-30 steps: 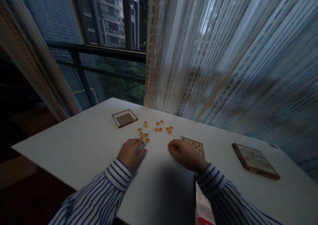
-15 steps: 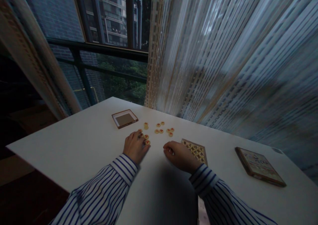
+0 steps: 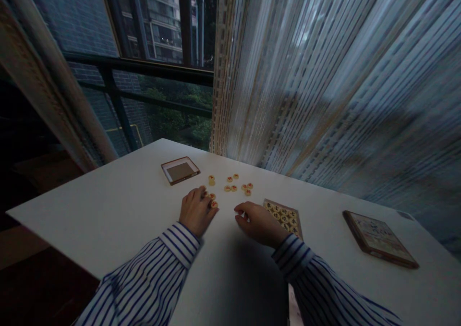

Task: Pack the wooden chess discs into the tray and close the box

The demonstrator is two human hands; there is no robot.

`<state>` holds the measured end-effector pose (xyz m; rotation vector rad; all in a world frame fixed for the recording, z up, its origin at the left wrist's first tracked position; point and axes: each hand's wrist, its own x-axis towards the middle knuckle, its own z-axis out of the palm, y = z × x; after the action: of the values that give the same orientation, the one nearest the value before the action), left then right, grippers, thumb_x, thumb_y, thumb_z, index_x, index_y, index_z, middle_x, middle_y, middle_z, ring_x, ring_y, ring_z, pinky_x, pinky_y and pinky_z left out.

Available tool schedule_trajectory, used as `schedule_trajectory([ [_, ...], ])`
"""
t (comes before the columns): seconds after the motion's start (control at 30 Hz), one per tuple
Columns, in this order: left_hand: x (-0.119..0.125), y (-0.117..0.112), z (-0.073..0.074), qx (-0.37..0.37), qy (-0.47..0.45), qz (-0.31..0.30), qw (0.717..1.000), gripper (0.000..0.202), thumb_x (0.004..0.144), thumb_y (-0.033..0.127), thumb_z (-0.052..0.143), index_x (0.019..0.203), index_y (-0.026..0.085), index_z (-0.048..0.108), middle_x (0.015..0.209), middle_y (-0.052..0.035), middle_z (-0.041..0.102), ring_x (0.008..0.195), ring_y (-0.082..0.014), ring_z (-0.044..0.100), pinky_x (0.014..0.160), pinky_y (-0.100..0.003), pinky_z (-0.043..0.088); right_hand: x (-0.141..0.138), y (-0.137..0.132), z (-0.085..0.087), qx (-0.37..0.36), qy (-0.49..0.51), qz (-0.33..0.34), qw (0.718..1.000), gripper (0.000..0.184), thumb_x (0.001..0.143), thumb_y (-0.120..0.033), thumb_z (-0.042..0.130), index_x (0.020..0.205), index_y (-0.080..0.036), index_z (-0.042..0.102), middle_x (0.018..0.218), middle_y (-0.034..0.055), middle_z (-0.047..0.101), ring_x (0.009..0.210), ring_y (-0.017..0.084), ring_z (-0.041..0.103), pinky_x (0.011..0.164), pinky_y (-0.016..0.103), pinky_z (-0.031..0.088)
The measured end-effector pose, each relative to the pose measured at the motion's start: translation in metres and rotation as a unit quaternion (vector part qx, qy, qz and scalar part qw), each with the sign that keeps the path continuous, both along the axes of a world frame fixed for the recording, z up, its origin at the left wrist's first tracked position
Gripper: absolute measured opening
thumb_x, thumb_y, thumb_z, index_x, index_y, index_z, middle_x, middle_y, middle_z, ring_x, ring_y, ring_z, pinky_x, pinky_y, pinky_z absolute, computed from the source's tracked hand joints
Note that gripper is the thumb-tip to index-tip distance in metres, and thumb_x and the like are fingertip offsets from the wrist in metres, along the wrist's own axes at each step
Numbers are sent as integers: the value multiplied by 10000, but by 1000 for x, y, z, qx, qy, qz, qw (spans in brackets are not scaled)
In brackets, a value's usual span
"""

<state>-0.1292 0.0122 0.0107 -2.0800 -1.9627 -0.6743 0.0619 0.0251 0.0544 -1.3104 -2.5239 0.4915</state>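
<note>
My left hand [image 3: 195, 211] lies on the white table [image 3: 118, 211], its fingers apart and touching a small cluster of round Chinese chess pieces [image 3: 214, 204] with red characters. Its fingertips partly cover these pieces. To the right is my right hand [image 3: 260, 224], just above the table, fingers curved and a gap between thumb and forefinger. Nothing shows in that gap. Beyond the two hands, more red-marked pieces [image 3: 234, 188] lie loose in small groups. Under and beside my right wrist, a shallow tray [image 3: 281, 204] holds rows of pieces with dark characters, partly hidden by that hand.
An open shallow box [image 3: 198, 171] sits at the back left of the table. A flat box with a pictured lid [image 3: 382, 239] lies at the right. String curtains [image 3: 273, 76] hang along the table's far edge, beside a window and railing [image 3: 144, 66].
My right thumb and forefinger have parted slightly, and that hand has shifted a little left. My left hand stays at the same pieces, fingers moved slightly. The view has tilted a little.
</note>
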Motion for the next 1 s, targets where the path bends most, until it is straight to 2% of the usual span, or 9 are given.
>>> schedule_trajectory([
  [0.3, 0, 1, 0, -4, -12, -8, 1000, 255, 720, 326, 596, 930, 199, 666, 1193, -129, 507, 1061, -292, 459, 845, -429, 407, 0, 0, -1, -5, -7, -1, 1000, 291, 797, -256, 446, 1025, -152, 594, 915, 70, 631, 761, 145, 572, 711, 257, 401],
  [0.57, 0, 1, -1, -17, -59, -21, 998, 220, 728, 295, 552, 884, 195, 670, 1102, -109, 543, 1056, -279, 472, 857, -418, 412, 0, 0, -1, -11, -17, 4, 1000, 294, 793, -244, 454, 1039, -155, 586, 922, 67, 626, 752, 138, 571, 702, 250, 398],
  [0.73, 0, 0, -1, -13, -64, -25, 998, 293, 686, 324, 592, 948, 206, 648, 1100, -108, 541, 1055, -288, 471, 858, -432, 405, 1, -1, -2, -10, -15, 6, 1000, 296, 795, -247, 453, 1046, -157, 582, 931, 69, 625, 759, 143, 574, 704, 258, 402],
  [1.0, 0, 0, 0, -30, -55, -20, 998, 264, 711, 330, 588, 920, 190, 669, 1104, -114, 539, 1061, -290, 469, 876, -428, 397, 2, 0, -6, -11, -16, 17, 1000, 305, 791, -240, 459, 1060, -154, 576, 933, 71, 621, 748, 138, 570, 706, 252, 406],
])
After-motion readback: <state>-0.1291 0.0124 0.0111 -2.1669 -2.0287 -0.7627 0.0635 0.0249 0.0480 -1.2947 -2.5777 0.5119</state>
